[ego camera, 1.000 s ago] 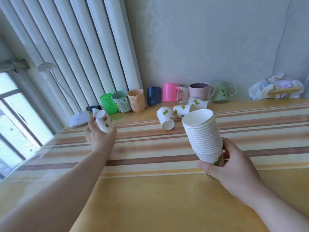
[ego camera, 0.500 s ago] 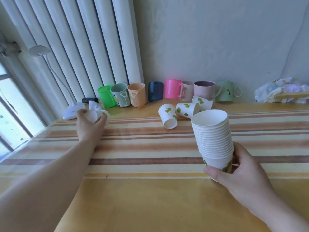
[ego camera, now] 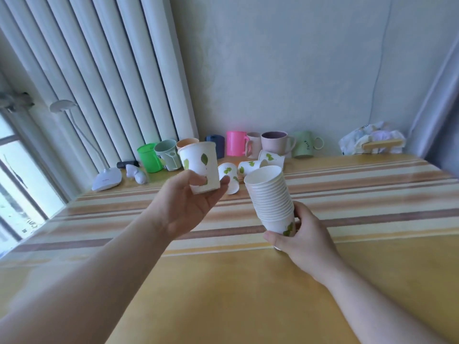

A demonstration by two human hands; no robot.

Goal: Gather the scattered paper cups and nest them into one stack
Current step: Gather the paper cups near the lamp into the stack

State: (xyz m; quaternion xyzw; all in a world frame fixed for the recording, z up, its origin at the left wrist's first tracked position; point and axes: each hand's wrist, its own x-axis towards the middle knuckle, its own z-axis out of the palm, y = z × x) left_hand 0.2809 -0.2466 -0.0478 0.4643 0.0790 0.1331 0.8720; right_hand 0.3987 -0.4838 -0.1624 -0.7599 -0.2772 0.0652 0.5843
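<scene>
My left hand (ego camera: 185, 203) holds a single white paper cup with green leaf prints (ego camera: 200, 166) upright above the table, thumb and fingers round its lower part. Just to its right, my right hand (ego camera: 301, 235) grips the bottom of a tall stack of nested paper cups (ego camera: 270, 198), which leans slightly left. Three loose paper cups lie on their sides behind: one (ego camera: 229, 177) partly hidden by the held cup, a second (ego camera: 249, 167) and a third (ego camera: 272, 158) near the mugs.
A row of coloured mugs (ego camera: 236, 146) lines the back wall of the striped table (ego camera: 360, 194). A white lamp base (ego camera: 106, 178) and a small white object (ego camera: 136, 173) sit at the back left. A crumpled bag (ego camera: 372, 142) lies at the back right.
My left hand has brought the single cup from the far left by the lamp toward the centre, turning it upright beside the stack. The right hand still holds the stack.
</scene>
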